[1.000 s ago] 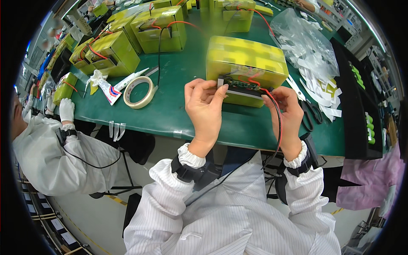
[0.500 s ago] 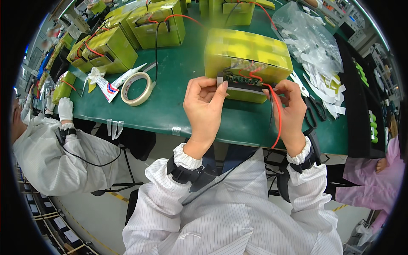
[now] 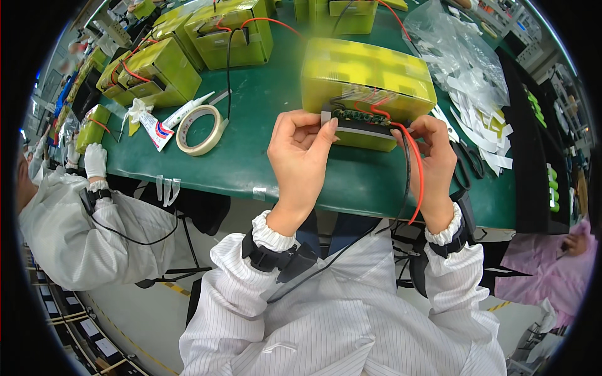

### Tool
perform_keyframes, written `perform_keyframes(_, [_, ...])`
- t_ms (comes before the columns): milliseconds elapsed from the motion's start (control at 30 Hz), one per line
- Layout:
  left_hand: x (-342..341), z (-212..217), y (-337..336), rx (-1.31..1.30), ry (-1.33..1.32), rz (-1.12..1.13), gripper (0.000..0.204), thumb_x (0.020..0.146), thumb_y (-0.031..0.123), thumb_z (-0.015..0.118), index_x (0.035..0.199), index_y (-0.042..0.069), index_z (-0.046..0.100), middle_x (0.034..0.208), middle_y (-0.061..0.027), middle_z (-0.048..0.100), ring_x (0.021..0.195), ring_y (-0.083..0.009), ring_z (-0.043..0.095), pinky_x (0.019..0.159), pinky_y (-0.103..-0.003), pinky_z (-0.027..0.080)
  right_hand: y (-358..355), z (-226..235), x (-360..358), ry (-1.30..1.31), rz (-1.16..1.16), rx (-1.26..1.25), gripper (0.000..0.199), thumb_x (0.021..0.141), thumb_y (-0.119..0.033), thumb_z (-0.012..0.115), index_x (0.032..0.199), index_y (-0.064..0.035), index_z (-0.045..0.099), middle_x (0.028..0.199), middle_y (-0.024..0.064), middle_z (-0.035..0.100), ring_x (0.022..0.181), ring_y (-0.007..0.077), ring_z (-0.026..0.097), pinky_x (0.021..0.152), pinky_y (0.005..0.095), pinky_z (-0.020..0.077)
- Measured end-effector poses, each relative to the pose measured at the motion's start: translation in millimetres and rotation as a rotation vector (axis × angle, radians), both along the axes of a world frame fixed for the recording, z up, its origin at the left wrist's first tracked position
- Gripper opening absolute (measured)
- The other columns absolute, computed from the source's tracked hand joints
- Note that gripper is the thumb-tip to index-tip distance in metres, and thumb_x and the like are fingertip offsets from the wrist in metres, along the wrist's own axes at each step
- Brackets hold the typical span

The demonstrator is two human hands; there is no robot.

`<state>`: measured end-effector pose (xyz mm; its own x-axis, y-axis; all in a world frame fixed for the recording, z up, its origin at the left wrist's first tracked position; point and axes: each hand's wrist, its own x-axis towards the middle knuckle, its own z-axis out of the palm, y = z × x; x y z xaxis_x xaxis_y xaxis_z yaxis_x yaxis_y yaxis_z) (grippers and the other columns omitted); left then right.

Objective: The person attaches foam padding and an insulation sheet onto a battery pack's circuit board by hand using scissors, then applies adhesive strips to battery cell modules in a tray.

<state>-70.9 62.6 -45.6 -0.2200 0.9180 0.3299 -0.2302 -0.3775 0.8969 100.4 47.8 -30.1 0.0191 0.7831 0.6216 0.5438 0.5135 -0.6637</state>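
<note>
1. Green worktop (image 3: 263, 156) fills the upper middle of the frame, and everything on it sits within arm's reach of its near edge, which looks like the point of the layout

2. Big yellow-wrapped battery pack (image 3: 367, 78) sits upper centre, turned so its near face points at the person, which puts the narrow circuit board (image 3: 360, 118) on that face right at fingertip level

3. More yellow packs (image 3: 235, 31) are pushed to the upper left and top, well apart from the one in hand, so they stay out of the way

4. Pile of clear plastic bags (image 3: 461, 53) and white strips at upper right, just beside the pack

5. Left hand (image 3: 301, 156) is pinching the left end of the board strip between thumb and fingers, probably steadying it against the pack

6. Right hand (image 3: 433, 153) is closed on the right end, where the red wire (image 3: 419, 182) and the black wire (image 3: 406, 169) leave the board and hang over the worktop edge; can't tell if it grips the wires or just the board

7. Tape roll (image 3: 200, 130) lies flat left of centre, with a glue tube (image 3: 185, 114) touching it

8. Black scissors (image 3: 467, 166) lie just right of the right hand
</note>
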Motion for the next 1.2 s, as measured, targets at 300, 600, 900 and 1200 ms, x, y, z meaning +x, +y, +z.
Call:
perform_keyframes(300, [1.4, -1.4, 0.4, -0.029, -0.015, 0.006, 0.016, 0.077, -0.002, 0.063, 0.083, -0.005, 0.049, 0.088, -0.006, 0.049, 0.07, -0.0127, 0.059, 0.063, -0.022, 0.05, 0.0, 2.0, -0.8, -0.029, -0.015, 0.033, 0.025, 0.076, 0.005, 0.063, 0.094, 0.0004, 0.046, 0.083, 0.0039, 0.048, 0.07, 0.0083, 0.052, 0.063, 0.0204, 0.0466])
perform_keyframes(600, [1.1, -1.0, 4.2, -0.004, 0.036, 0.049, 0.014, 0.077, 0.0, 0.065, 0.081, -0.004, 0.051, 0.082, -0.0049, 0.052, 0.069, -0.0113, 0.058, 0.064, -0.021, 0.048, 0.3, 1.0, -6.2, 0.065, -0.075, 0.027, 0.021, 0.074, 0.004, 0.063, 0.09, -0.0008, 0.051, 0.078, 0.0071, 0.056, 0.067, 0.0125, 0.056, 0.06, 0.0239, 0.0496])
perform_keyframes(900, [-7.5, -3.8, 10.2, 0.157, 0.445, 0.32, 0.018, 0.066, 0.01, 0.073, 0.073, 0.002, 0.059, 0.072, -0.005, 0.055, 0.061, -0.0138, 0.048, 0.054, -0.025, 0.035, -3.1, 2.2, 8.3, 0.251, 0.059, 0.013, 0.02, 0.076, 0.002, 0.063, 0.095, 0.0026, 0.055, 0.081, 0.0053, 0.061, 0.073, 0.0111, 0.061, 0.069, 0.0223, 0.0491])
perform_keyframes(1200, [-6.1, -2.6, 8.8, 0.158, 0.467, 0.321, 0.02, 0.066, 0.01, 0.074, 0.074, 0.002, 0.058, 0.073, -0.0049, 0.055, 0.061, -0.0137, 0.048, 0.054, -0.025, 0.035, -18.1, 5.6, -6.6, 0.345, -0.101, -0.255, 0.017, 0.083, -0.008, 0.059, 0.093, 0.0062, 0.059, 0.079, 0.0066, 0.064, 0.07, 0.0071, 0.057, 0.064, 0.0187, 0.0451])
